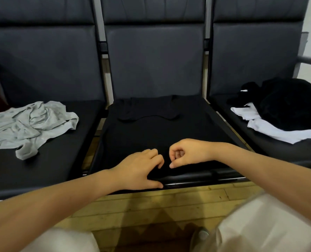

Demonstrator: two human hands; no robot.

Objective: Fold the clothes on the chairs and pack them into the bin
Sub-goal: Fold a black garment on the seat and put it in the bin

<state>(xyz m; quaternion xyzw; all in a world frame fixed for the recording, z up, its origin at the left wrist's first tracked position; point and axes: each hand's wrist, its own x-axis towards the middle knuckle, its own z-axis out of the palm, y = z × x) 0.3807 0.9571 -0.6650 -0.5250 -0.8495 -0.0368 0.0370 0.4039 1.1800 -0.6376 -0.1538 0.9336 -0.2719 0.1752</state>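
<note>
Black shirt point(160, 128) flat on middle seat — grey point(29, 124), white-black piles point(278, 115) flanking

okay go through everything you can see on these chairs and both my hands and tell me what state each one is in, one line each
black shirt: spread flat on the middle seat, not yet folded.
grey garment: crumpled on the left seat, unfolded.
black clothes: heaped on the right seat.
white garment: lying partly under that heap.
left hand: pinching the shirt's near hem.
right hand: fingers curled at the hem; grip unclear.
</note>
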